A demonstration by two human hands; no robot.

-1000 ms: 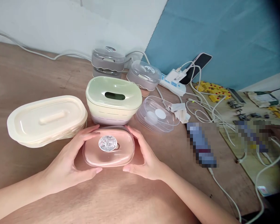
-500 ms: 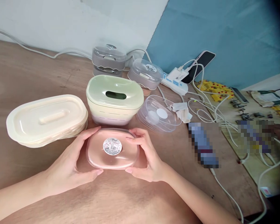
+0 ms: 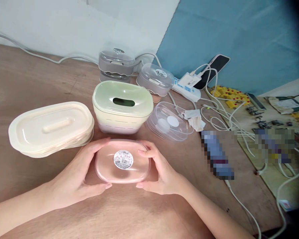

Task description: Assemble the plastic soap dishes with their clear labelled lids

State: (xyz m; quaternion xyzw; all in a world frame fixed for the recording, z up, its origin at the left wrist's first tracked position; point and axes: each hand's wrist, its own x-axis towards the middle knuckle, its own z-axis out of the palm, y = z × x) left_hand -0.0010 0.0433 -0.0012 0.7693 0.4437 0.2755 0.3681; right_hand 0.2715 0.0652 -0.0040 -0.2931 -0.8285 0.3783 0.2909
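Note:
Between my two hands is a pink oval box (image 3: 107,162) with a clear lid and a round printed sticker on top. My left hand (image 3: 82,179) grips its left end, thumb at the near edge and fingers at the far side. My right hand (image 3: 161,169) grips the right end, with one finger resting on the lid. Just beyond stands a stack of oval tubs (image 3: 122,122), the top one green with a slot. On the left lies a stack of cream oval lids (image 3: 52,124). Clear plastic lids (image 3: 171,129) lie to the right of the tubs.
Grey clear-lidded boxes (image 3: 116,63) stand by the wall, with another lidded box (image 3: 155,79) beside them. A power strip (image 3: 189,91), a phone (image 3: 215,69) and loose white cables (image 3: 214,122) lie to the right. A pixelated object (image 3: 218,154) rests near the right hand.
Both hands have shifted the pink box slightly to the right and toward me. The other things on the table stay where they were.

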